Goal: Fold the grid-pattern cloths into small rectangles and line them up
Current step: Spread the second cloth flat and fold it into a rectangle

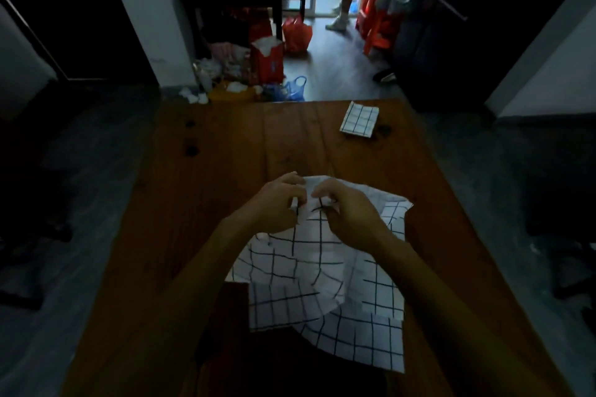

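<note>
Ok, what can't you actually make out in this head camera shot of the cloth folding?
- Loose grid cloth: its near edge hangs off the wooden table, and its far end is covered by the left hand and right hand.
- Folded cloth: layer count too small to tell.
- Room sides: too dark.

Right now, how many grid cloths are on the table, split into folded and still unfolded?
Folded grid cloths: 1, the small folded rectangle at the table's far right.
Unfolded grid cloths: 1 that I can tell, the crumpled cloth under the left hand and right hand; its overlapping layers may hide another.
Total: 2
</note>
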